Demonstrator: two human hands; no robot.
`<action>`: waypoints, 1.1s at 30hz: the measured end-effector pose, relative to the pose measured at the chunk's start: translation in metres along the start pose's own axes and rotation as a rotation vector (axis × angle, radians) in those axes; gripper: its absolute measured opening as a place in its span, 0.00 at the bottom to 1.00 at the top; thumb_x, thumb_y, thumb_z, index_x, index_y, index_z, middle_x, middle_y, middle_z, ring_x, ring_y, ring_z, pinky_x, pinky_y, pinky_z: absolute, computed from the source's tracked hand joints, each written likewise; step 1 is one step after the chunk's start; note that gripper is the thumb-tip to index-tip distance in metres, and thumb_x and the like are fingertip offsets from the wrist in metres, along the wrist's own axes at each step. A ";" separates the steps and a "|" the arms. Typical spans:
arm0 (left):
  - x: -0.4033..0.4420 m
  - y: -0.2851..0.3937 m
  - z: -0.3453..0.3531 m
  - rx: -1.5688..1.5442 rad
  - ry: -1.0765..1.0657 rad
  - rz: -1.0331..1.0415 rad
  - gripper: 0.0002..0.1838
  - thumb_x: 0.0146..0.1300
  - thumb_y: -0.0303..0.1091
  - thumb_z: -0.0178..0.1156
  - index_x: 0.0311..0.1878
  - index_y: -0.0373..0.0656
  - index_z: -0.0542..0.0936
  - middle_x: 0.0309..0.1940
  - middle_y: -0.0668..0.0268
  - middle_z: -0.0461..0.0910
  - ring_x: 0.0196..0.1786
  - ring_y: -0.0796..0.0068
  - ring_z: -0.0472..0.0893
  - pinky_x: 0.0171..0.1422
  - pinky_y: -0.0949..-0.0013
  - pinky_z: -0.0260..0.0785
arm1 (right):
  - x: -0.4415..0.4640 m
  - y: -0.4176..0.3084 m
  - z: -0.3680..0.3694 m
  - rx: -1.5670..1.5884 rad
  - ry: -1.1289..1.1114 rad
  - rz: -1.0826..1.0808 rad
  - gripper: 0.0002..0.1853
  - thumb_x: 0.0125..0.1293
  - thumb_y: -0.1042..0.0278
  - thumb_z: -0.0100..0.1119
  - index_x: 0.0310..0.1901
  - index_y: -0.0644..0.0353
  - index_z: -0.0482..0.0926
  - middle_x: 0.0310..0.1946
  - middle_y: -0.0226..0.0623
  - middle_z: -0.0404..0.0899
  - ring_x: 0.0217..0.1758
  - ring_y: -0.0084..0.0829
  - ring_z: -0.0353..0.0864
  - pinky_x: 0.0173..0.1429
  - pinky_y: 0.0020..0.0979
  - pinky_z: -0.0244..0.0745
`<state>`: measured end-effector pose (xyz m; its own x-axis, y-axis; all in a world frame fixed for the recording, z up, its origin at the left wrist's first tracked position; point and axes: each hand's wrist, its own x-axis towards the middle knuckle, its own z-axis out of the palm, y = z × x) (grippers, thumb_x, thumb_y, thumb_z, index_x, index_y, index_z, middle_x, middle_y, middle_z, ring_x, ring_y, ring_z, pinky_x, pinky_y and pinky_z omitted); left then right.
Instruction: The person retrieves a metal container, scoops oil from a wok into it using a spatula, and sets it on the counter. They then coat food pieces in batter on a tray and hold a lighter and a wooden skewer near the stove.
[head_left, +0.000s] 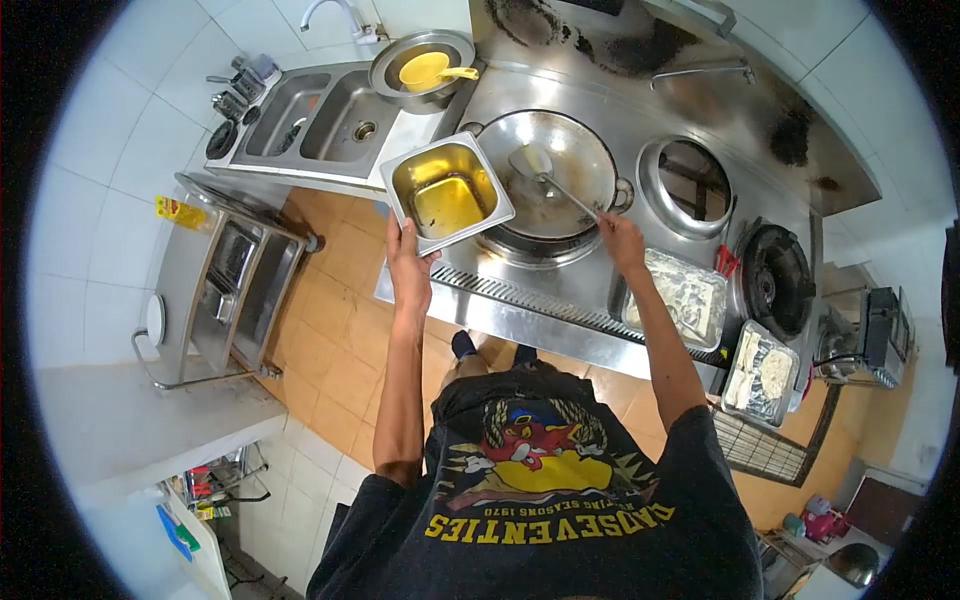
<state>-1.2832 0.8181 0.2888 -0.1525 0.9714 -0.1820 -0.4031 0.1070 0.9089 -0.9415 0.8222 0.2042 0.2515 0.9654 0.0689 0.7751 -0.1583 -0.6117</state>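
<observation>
My left hand (409,265) grips the near edge of a square steel pan (402,172) with yellow oil in its bottom. The pan is held up beside the wok's left rim, slightly tilted. In my right hand (622,243) is the handle of a spatula (570,198), its broad blade resting inside the wok or just above it; I cannot tell which. The wok (500,130) is large and two-handled, set on the stove, with a thin shiny film on its inner surface.
A double sink (345,118) is at the back left, with a yellow ladle-like scoop (428,71) in a steel basin (385,85). Right of the wok are a metal ring (655,185), a black burner (778,280) and two trays of pale food, one a tray (718,335) near my right forearm. A steel trolley (240,290) stands left.
</observation>
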 end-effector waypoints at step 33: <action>0.006 -0.020 0.057 0.094 -0.083 -0.066 0.26 0.71 0.42 0.45 0.70 0.51 0.57 0.51 0.67 0.74 0.44 0.77 0.75 0.36 0.74 0.69 | -0.040 -0.145 -0.236 -0.064 -0.149 -0.191 0.12 0.62 0.65 0.56 0.43 0.63 0.81 0.32 0.47 0.82 0.34 0.38 0.82 0.42 0.33 0.72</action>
<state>-1.2244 0.8336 0.2911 -0.0521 0.9754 -0.2142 -0.3224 0.1865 0.9280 -0.9271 0.7578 0.4757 0.0125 0.9982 0.0590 0.8369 0.0218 -0.5469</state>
